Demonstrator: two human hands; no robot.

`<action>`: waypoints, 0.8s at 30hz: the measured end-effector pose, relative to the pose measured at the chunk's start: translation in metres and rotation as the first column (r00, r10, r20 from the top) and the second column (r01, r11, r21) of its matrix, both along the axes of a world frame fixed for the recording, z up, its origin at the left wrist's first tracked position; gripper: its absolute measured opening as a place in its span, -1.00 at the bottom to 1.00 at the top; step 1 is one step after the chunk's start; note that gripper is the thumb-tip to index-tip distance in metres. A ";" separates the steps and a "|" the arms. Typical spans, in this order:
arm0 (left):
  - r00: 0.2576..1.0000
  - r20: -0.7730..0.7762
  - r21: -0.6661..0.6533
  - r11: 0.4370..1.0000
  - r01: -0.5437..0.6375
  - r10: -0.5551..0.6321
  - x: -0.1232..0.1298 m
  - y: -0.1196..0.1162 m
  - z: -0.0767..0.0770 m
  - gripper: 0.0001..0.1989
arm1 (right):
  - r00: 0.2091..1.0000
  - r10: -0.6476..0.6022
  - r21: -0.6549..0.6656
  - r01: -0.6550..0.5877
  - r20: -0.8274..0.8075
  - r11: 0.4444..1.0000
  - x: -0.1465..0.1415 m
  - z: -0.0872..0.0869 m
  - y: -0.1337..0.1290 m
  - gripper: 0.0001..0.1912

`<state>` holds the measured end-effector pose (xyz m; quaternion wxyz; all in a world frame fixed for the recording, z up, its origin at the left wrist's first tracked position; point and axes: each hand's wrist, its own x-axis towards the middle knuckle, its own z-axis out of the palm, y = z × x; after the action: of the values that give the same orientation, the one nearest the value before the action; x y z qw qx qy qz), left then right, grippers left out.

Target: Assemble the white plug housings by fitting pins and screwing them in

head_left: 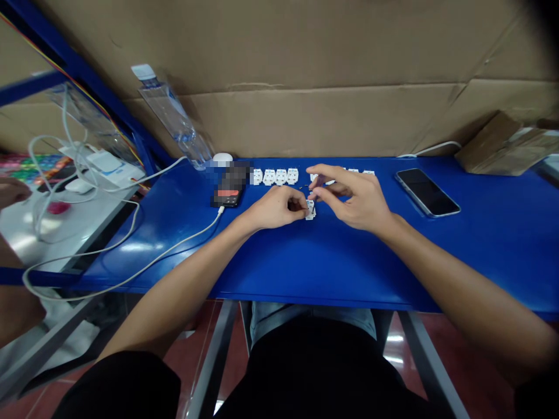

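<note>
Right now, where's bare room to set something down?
Bare blue tabletop runs from the left hand and right hand to the front edge, and right of the right-side phone. Crowded: white pieces, back centre; bottle and cabled phone, back left.

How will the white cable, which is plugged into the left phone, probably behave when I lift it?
The cable likely feels floppy, as it lies in loose curves. It looks thin, so it is probably light. Lifting it might drag the left phone, because the plug sits at the phone's near edge.
</note>
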<state>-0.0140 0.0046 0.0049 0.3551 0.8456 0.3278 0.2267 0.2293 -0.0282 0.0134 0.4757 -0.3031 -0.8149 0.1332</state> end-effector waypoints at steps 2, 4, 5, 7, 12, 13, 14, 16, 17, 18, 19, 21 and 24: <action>1.000 0.001 -0.004 1.000 0.009 -0.009 0.000 0.000 0.000 -0.86 | 0.999 -0.037 0.051 0.038 -0.028 0.998 0.000 0.000 0.000 -0.65; 1.000 0.000 -0.006 1.000 0.012 -0.012 0.000 0.000 0.000 -0.86 | 1.000 -0.011 0.050 0.012 -0.026 0.999 0.000 0.000 0.000 -0.63; 1.000 -0.002 -0.002 1.000 0.008 -0.008 0.000 0.000 0.000 -0.86 | 1.000 0.018 0.024 -0.017 -0.014 1.000 0.000 0.000 0.000 -0.59; 1.000 -0.005 0.008 1.000 -0.004 0.004 0.000 0.000 0.000 -0.87 | 0.999 0.051 -0.034 -0.051 0.001 0.998 0.000 -0.001 0.000 -0.54; 1.000 0.000 0.001 1.000 0.008 -0.008 0.000 -0.001 0.000 -0.87 | 0.995 -0.077 0.048 0.080 -0.062 0.996 -0.002 -0.002 -0.001 -0.67; 1.000 -0.002 0.000 1.000 0.009 -0.009 0.000 -0.001 0.000 -0.87 | 0.994 -0.082 0.066 0.087 -0.065 0.994 -0.002 -0.002 -0.001 -0.67; 1.000 -0.006 0.004 1.000 0.007 -0.007 0.000 0.000 0.001 -0.87 | 0.996 -0.072 0.067 0.076 -0.058 0.995 -0.003 -0.002 -0.002 -0.65; 1.000 -0.014 0.012 1.000 0.004 -0.004 0.000 -0.001 0.001 -0.87 | 1.000 -0.018 0.020 0.018 -0.026 1.000 -0.003 -0.002 -0.003 -0.58; 1.000 -0.015 0.013 1.000 0.002 -0.002 0.000 -0.001 0.001 -0.88 | 1.000 0.009 -0.014 -0.010 -0.015 1.000 -0.003 -0.002 -0.003 -0.55; 1.000 -0.016 0.011 1.000 0.001 0.000 0.000 -0.001 0.001 -0.88 | 1.000 0.021 -0.038 -0.022 -0.012 0.999 -0.004 -0.002 -0.004 -0.54; 1.000 -0.014 0.007 1.000 -0.001 0.001 0.000 -0.001 0.001 -0.88 | 1.000 0.011 -0.039 -0.012 -0.023 0.999 -0.004 -0.002 -0.004 -0.55; 1.000 -0.011 -0.004 1.000 0.000 0.000 0.000 -0.001 0.002 -0.87 | 0.996 -0.058 0.012 0.058 -0.062 0.998 -0.005 -0.001 -0.004 -0.63; 1.000 -0.023 0.000 1.000 -0.004 0.004 0.000 -0.001 0.002 -0.87 | 0.992 -0.093 0.087 0.100 -0.083 0.991 -0.006 -0.001 -0.002 -0.70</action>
<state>-0.0139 0.0034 0.0068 0.3509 0.8475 0.3335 0.2178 0.2234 -0.0306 0.0121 0.5269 -0.3148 -0.7850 0.0846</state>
